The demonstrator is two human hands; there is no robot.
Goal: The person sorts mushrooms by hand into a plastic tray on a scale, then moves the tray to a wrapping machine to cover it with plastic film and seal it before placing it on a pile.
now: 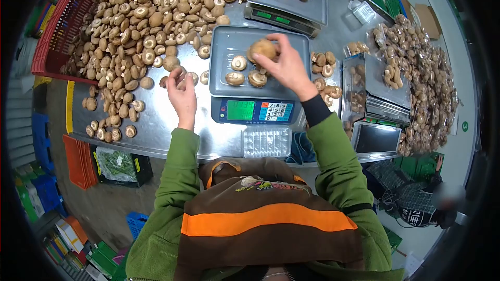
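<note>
one mushroom (pixel 262 50) in right hand (pixel 289 68), three on tray (pixel 222 62)

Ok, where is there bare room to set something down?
Bare table between the loose mushrooms and the left hand; a narrower strip between that hand and the scale; the far-left corner of the tray. Crowded: the mushroom heap, the bagged mushrooms far right.
</note>
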